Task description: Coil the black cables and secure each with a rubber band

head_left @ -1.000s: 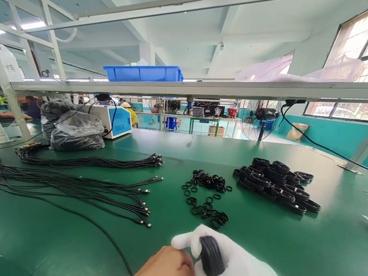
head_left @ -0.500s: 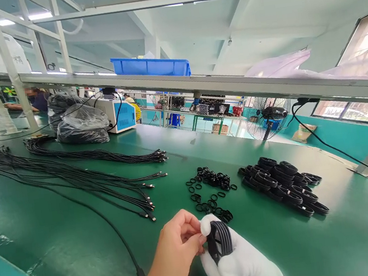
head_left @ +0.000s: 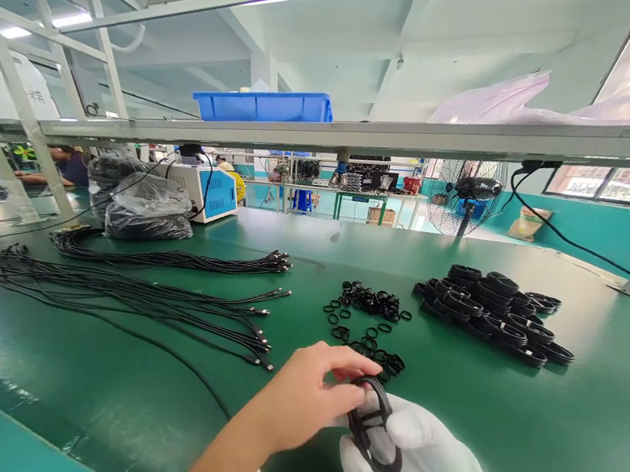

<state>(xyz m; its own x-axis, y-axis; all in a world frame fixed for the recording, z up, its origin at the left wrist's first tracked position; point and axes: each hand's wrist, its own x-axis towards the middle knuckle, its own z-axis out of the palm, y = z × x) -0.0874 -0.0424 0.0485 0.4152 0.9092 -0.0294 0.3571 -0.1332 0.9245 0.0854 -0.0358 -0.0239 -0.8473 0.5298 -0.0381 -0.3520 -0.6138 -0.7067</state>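
Observation:
A black cable wound into a small oval coil (head_left: 384,402) is held up near the table's front. My right hand (head_left: 432,446), in a white glove, grips it from below and from the right, thumb on its near side. My bare left hand (head_left: 313,388) pinches the top of the coil between thumb and fingers. A dark strip crosses the middle of the coil; whether it is a band or cable cannot be made out. Just beyond the hands lie many small black rings (head_left: 380,305), some heaped and some loose.
Finished-looking black cable coils (head_left: 489,305) are piled to the right on the green table (head_left: 553,429). Long loose cables (head_left: 185,309) stretch across the left. Further back are plastic-bagged goods (head_left: 144,213), a white-and-blue box (head_left: 215,191) and an overhead shelf with a blue tray (head_left: 265,106).
The coil has turned so its open oval faces me. My left hand has shifted up and right to its top, and its forearm lies lower across the view. The view has moved slightly.

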